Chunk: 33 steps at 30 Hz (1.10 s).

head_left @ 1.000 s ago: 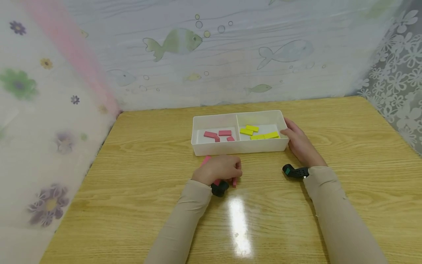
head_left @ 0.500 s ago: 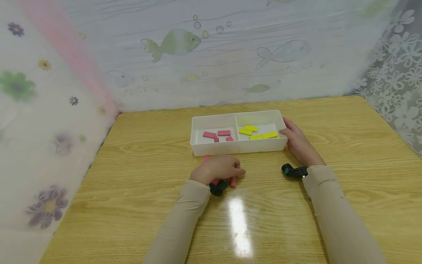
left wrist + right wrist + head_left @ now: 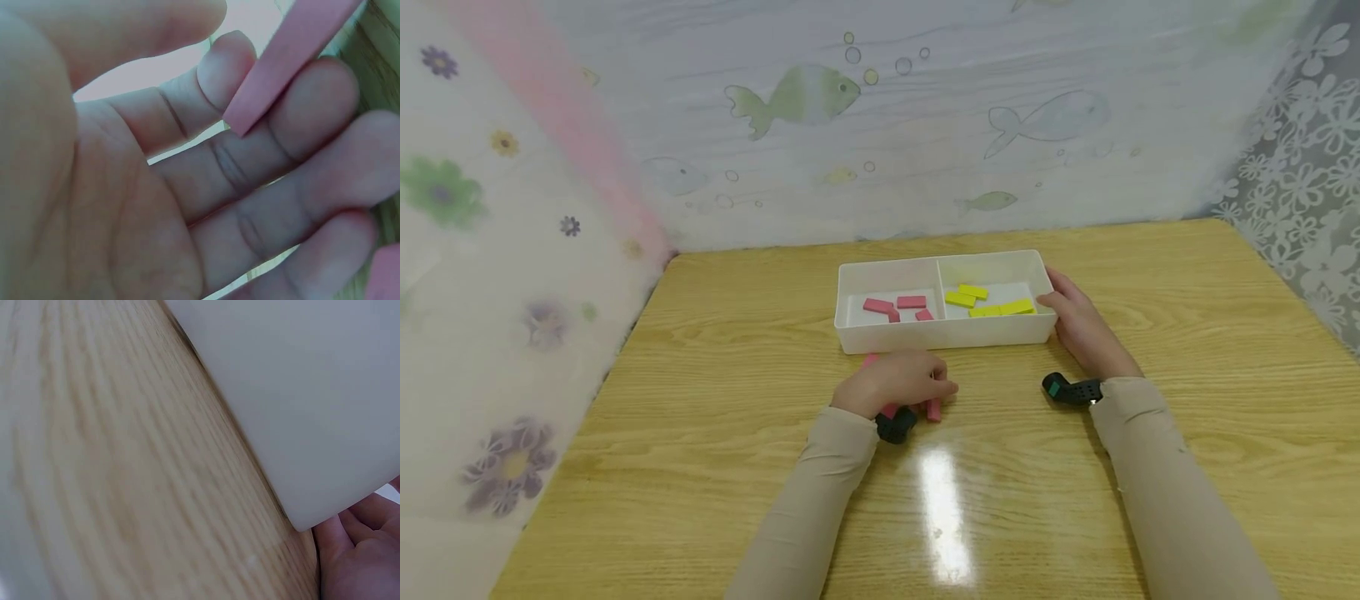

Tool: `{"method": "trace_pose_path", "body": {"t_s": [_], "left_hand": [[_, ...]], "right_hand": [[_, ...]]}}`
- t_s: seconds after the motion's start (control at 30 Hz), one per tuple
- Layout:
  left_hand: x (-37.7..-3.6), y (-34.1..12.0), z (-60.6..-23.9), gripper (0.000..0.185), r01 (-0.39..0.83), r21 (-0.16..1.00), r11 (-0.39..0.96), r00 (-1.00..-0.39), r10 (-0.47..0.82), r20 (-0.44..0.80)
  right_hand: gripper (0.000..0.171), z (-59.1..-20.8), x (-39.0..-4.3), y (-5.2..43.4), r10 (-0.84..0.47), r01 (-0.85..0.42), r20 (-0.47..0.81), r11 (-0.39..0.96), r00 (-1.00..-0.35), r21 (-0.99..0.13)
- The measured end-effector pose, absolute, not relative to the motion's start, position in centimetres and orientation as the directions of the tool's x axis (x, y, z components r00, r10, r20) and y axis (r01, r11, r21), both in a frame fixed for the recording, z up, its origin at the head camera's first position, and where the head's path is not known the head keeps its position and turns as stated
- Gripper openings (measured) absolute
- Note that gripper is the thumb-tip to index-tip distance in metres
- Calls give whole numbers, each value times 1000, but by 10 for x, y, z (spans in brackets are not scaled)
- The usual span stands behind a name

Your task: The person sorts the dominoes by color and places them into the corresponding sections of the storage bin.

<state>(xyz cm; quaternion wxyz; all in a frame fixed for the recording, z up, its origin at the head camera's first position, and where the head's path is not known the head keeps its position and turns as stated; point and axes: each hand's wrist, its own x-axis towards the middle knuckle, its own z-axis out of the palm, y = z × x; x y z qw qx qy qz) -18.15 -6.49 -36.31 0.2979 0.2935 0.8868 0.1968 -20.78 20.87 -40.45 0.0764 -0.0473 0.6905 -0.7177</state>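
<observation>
A person's left hand (image 3: 895,382) is curling over flat pink rectangular blocks (image 3: 933,409) on the pale wooden table (image 3: 700,400), just in front of a white plastic two-compartment tray (image 3: 940,335). The left wrist view shows one pink block (image 3: 290,59) lying across the bent fingers (image 3: 262,175), the grip closing round it with the thumb above. The right hand (image 3: 1078,325) is resting against the tray's right end, fingers fairly straight and touching its wall, gripping nothing. More pink blocks (image 3: 895,306) are lying in the tray's left compartment, flat yellow rectangular blocks (image 3: 988,302) in the right. The held block looks loosely seated and could slip from the fingers on lifting; another block at the fingertips may be getting nudged away across the table.
</observation>
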Motion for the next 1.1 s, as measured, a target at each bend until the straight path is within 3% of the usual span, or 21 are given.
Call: {"method": "trace_pose_path", "body": {"t_s": [0.3, 0.83, 1.1], "left_hand": [[-182, -65, -362, 27, 397, 555, 731, -636, 655, -408], [-183, -73, -357, 27, 336, 619, 709, -663, 645, -379], [-190, -79, -352, 27, 387, 643, 662, -682, 674, -283]], "right_hand": [[55, -404, -209, 208, -166, 49, -45, -17, -985, -999], [55, -402, -208, 207, -154, 47, -44, -16, -987, -999], [55, -402, -208, 207, -155, 54, -49, -29, -987, -998]]}}
